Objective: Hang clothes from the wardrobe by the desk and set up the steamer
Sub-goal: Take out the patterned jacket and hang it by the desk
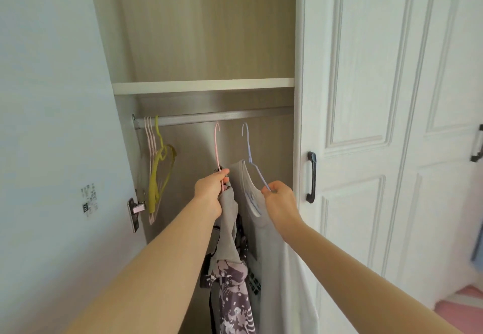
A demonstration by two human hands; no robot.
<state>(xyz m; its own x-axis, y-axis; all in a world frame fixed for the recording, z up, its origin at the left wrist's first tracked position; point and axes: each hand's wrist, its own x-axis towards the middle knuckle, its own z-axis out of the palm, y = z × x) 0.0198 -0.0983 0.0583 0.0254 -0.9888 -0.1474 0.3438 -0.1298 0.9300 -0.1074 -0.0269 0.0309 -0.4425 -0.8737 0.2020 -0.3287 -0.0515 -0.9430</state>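
Taking clothes from wardrobe judged step in hand. At frame centre, pink hanger (pixel 216 145) with grey garment (pixel 230 224) pinched by left hand (pixel 210 190); lilac hanger (pixel 248 145) with white shirt (pixel 271 255) pinched by right hand (pixel 281 203). Hooks just under rail (pixel 209 119). Next: hooks kept clear, both carried out level.

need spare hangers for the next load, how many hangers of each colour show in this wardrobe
pale pink hangers, bunched on the rod at left, counted by their hooks: 3
yellow-green hanger, beside them: 1
pink hanger, gripped by the left hand: 1
lilac hanger, pinched by the right hand: 1
total: 6
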